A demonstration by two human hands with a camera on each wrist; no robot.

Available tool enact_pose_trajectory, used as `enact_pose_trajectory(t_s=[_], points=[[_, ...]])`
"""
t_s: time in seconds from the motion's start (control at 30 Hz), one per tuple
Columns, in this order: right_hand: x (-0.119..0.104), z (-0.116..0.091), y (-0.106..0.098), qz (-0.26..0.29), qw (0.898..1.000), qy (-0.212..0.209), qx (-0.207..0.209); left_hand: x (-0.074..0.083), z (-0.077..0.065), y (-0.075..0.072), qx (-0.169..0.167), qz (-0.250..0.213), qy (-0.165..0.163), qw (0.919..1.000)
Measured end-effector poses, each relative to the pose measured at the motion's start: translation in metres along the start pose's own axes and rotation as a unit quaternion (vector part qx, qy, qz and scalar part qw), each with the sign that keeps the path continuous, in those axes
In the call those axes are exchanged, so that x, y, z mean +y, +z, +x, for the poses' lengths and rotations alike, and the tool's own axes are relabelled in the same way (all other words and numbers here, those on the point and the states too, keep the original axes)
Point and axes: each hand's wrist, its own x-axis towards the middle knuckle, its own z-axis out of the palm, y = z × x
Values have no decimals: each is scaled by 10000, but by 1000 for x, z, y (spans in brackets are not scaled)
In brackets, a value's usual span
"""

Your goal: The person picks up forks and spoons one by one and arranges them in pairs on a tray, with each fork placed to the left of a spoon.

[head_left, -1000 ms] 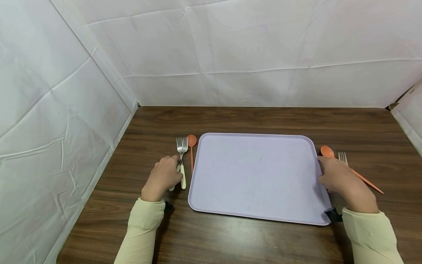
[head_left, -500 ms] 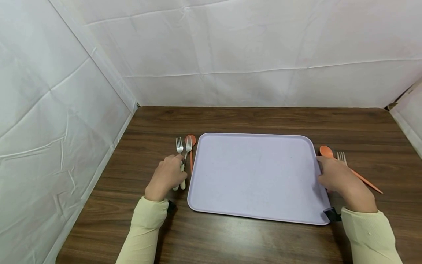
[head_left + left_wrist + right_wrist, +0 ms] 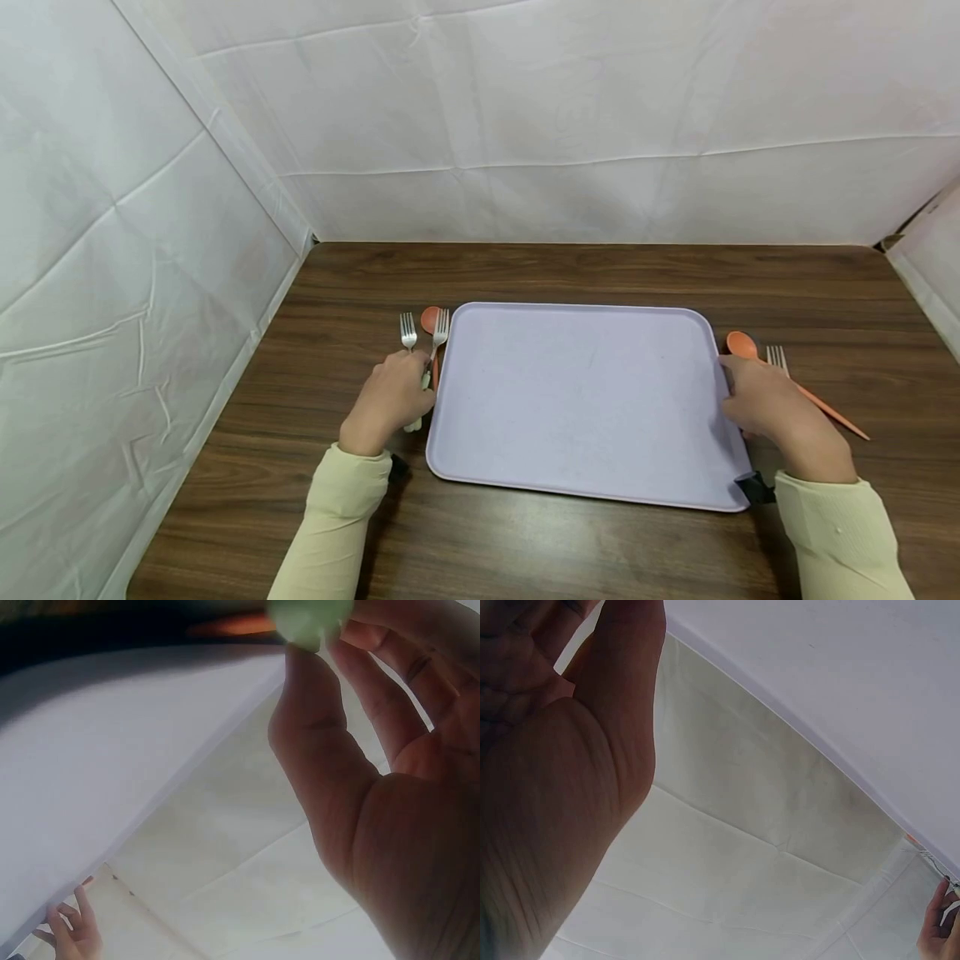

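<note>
At the left of the lavender tray [image 3: 585,400], my left hand [image 3: 390,400] pinches a fork [image 3: 441,325] by its pale handle. The handle [image 3: 311,621] shows between thumb and fingers in the left wrist view. The fork's tines lie over an orange spoon [image 3: 430,319], close to the tray's left rim. A second fork [image 3: 407,329] lies just left, its handle partly under my hand. My right hand [image 3: 783,412] is at the tray's right rim, fingertips against it; whether it grips the rim is hidden. Beneath this hand lie another orange spoon [image 3: 742,343] and a fork [image 3: 777,358], partly covered.
The brown wooden table [image 3: 570,550] carries everything. White sheeting [image 3: 555,108] rises along its back edge, and more white sheeting [image 3: 127,317] stands at the left. A black strap piece [image 3: 756,487] sits by the right wrist, over the tray's near right corner.
My left hand has moved right with the fork, whose tines have passed from left of the orange spoon to over its right side. My right hand and the tray hold still.
</note>
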Motion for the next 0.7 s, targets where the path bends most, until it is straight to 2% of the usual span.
enact_pose_trajectory(t_s=[0.37,0.7], points=[[1,1,0,-33,10000,-40,36,7,1,2,160,-63,231,9996],[1,2,1,-31,10000,49,-45,12,2,4,141,-40,338,9993]])
